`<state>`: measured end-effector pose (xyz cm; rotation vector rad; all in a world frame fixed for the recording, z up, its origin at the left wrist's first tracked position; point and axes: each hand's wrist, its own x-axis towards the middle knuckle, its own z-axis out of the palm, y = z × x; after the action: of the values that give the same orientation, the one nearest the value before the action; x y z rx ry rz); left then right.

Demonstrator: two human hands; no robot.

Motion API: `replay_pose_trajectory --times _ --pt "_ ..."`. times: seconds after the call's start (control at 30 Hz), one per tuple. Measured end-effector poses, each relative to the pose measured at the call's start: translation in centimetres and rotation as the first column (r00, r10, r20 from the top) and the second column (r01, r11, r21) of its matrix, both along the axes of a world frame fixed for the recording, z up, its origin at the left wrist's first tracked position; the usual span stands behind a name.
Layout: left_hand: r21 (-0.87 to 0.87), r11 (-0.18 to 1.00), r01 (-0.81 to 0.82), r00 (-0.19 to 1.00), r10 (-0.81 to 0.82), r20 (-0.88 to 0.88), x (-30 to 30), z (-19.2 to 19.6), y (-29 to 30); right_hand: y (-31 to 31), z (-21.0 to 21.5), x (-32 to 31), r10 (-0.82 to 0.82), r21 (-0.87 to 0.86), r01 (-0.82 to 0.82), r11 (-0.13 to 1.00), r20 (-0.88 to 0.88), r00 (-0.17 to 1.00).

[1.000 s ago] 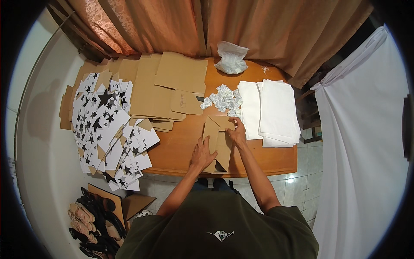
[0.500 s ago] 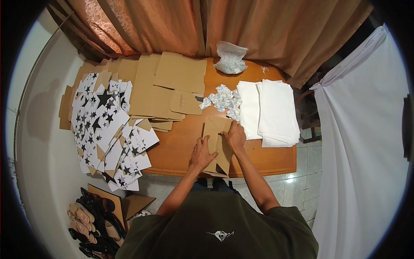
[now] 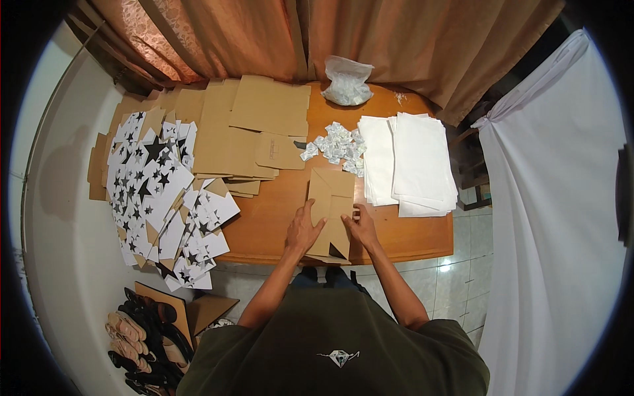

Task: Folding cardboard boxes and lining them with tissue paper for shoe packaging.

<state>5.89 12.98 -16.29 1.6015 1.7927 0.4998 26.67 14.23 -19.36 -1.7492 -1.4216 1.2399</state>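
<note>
Underside of the cardboard box [image 3: 333, 208] hidden, markings on the packets [image 3: 338, 143] (loosely heaped) illegibly small

I'm seeing a box [image 3: 337, 211] lying at the near edge of the counter [image 3: 264, 221], the left hand [image 3: 304, 228] and right hand [image 3: 360, 228] touching its opposite sides. Behind it, packets [image 3: 338, 144] are lying heaped; farther back a bag [image 3: 349, 82] is sitting before the curtains [image 3: 244, 39]. Paper sheets [image 3: 424, 165] are lying right of the packets. Cardboard sheets [image 3: 267, 102] are lying to their left, with cards [image 3: 155, 171] spreading farther left.

A home, apparently: curtains [image 3: 244, 39], piled shoes [image 3: 128, 329], tiled floor [image 3: 470, 247].
</note>
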Motion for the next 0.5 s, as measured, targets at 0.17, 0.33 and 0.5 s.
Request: replay_pose_trajectory --times 0.17,0.33,0.5 --pt "0.181 0.983 -0.010 0.996 -0.006 0.089 -0.5 -1.1 0.8 0.8 1.4 -0.2 0.033 0.146 -0.012 0.989 -0.141 0.989" --pt "0.227 0.974 -0.023 1.000 0.022 0.008 -1.4 -2.1 -0.2 -0.1 0.3 1.1 0.109 0.147 -0.084 0.986 -0.176 0.978" --pt "0.262 0.867 0.423 0.906 -0.414 -0.094 -3.4 -2.0 -0.4 -1.9 5.1 1.9 0.470 0.401 -0.431 0.808 0.003 0.883"
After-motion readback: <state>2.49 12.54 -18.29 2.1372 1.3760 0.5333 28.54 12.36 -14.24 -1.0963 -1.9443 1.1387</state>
